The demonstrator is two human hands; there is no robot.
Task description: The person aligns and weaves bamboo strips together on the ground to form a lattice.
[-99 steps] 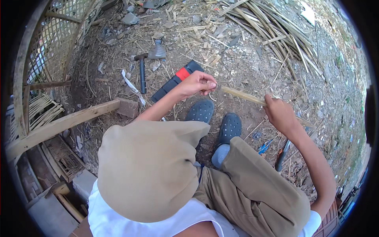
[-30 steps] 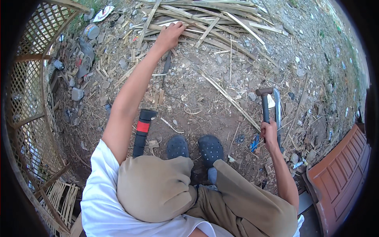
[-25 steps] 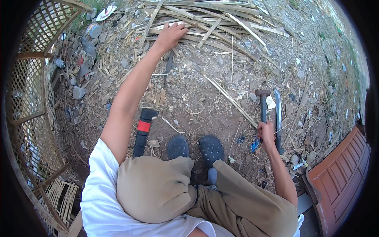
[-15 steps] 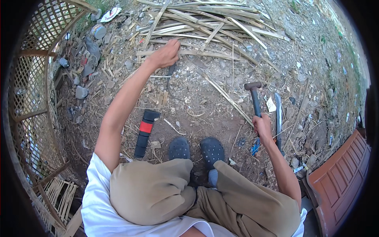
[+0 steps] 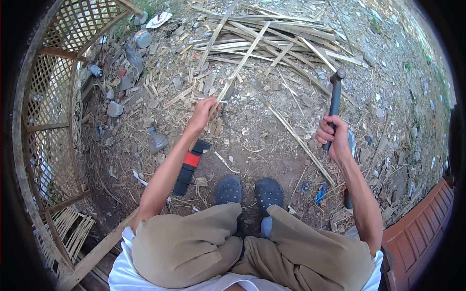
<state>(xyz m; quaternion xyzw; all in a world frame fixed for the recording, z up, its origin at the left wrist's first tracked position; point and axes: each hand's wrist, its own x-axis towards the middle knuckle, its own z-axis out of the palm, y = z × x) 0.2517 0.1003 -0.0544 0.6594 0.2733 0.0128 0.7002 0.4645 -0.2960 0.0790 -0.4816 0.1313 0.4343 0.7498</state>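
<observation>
Gripping a single strip (image 5: 241,63) near its lower end, the left hand (image 5: 205,114) is closed, fingers folded over the wood; the strip slants away and to the right, its far part passing across the pile (image 5: 291,41) in view. Closed likewise, the right hand (image 5: 335,137) holds a hammer (image 5: 335,99) by the lower handle, head pointing away from the person. Moments earlier the left hand was at the near edge of the pile; it has since drawn back toward the person with the strip, while the hammer has been carried farther forward. The change appears to single out one strip from the others, so that each hand now has one thing to control. Just beside the right wrist, and partly hidden by it, lies a long blade (image 5: 352,140). Between the hands, nearer the right, two loose strips (image 5: 297,137) lie slantwise on the ground (image 5: 262,162). Near the left forearm are a black case (image 5: 186,174) with a red band and a clear bottle (image 5: 157,140). Closer to the person stand two dark shoes (image 5: 228,190); a blue scrap (image 5: 321,194) lies to their right. Outermost, lattice (image 5: 53,97) rises at the left and a brown panel (image 5: 420,237) at the lower right.
</observation>
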